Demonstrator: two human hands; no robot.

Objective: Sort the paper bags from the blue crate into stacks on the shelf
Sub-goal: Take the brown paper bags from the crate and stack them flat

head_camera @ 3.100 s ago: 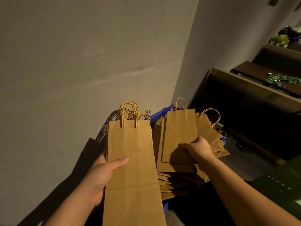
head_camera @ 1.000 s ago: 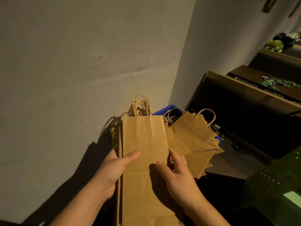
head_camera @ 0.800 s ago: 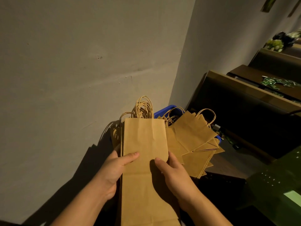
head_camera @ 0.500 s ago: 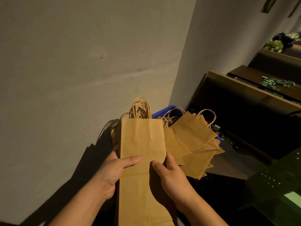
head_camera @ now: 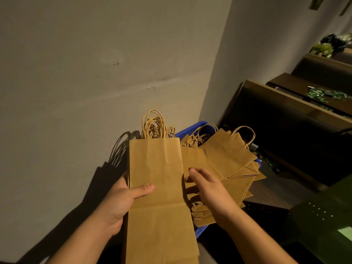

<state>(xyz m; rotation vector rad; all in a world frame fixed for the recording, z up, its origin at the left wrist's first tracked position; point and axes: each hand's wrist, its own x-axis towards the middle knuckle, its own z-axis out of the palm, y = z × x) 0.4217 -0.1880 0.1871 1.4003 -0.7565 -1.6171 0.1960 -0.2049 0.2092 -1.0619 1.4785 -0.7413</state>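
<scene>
My left hand [head_camera: 122,201] grips a stack of tall narrow brown paper bags [head_camera: 158,168], thumb on the front and fingers behind; their twisted handles [head_camera: 154,124] stick up at the top. My right hand [head_camera: 207,185] hovers just right of that stack with fingers loosely spread over the loose pile of wider brown bags [head_camera: 228,155] lying in the blue crate [head_camera: 192,128]. It holds nothing that I can see. Only the crate's far rim and a near corner show under the bags.
A plain wall [head_camera: 95,73] rises right behind the crate and to the left. Dark wooden shelves [head_camera: 285,115] step up on the right, with small green packets [head_camera: 323,93] on an upper level. A dark green surface [head_camera: 327,216] sits at lower right.
My right hand has come off the front of the tall bag stack and shifted right over the pile in the crate. The left hand keeps its grip on the stack.
</scene>
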